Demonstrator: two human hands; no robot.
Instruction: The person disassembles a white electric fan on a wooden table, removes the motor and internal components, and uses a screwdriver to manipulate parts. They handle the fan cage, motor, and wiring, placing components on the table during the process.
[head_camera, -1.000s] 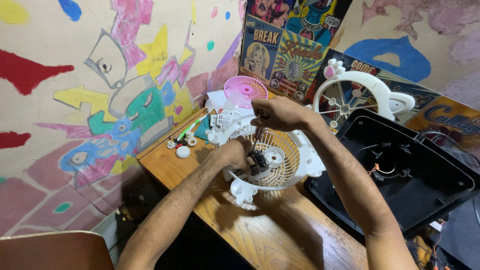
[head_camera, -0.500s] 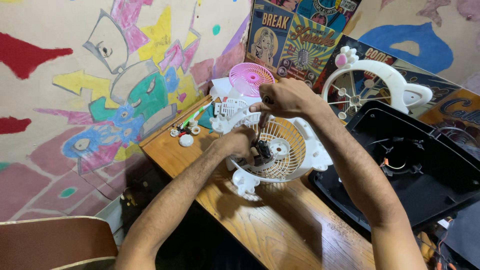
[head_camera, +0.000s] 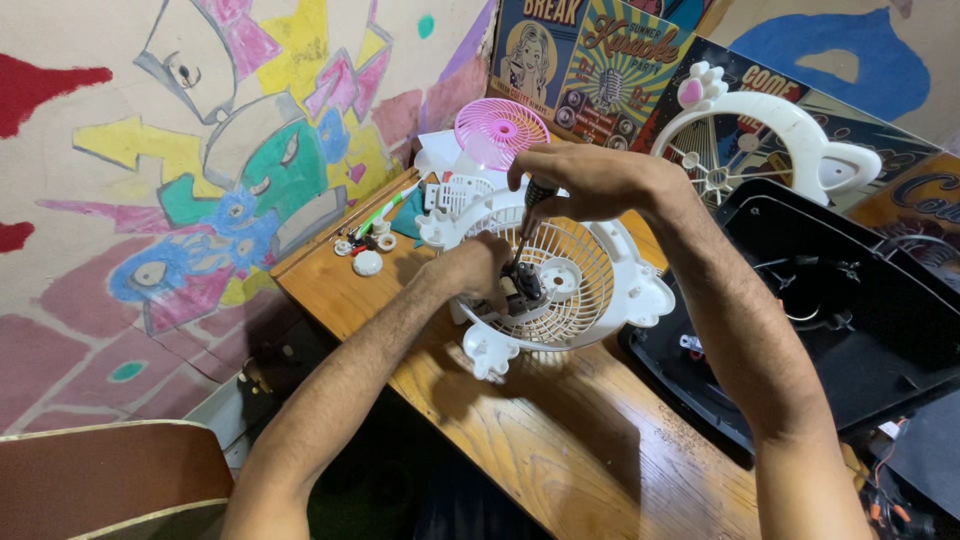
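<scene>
Right hand (head_camera: 585, 180) grips screwdriver (head_camera: 527, 215), tip down w/ white fan grille (head_camera: 560, 275) near surface (head_camera: 560, 450) far edge. Left hand (head_camera: 480, 272) closed on small motor (head_camera: 525, 292) at grille's left side.

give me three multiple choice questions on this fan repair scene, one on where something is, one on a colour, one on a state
1. Where is the small pink grille?
A. at the far end of the wooden table, by the posters
B. on the floor
C. inside the black casing

2. What colour is the fan housing under the hands?
A. black
B. white
C. green

3. What is the right hand doing?
A. resting flat on the table
B. gripping a screwdriver pointed down into the housing
C. holding the pink grille

Answers: 1 A, it sits behind the housing. 2 B, its shell and grille are white. 3 B, fingers close around the handle while the left hand steadies the housing.
</scene>
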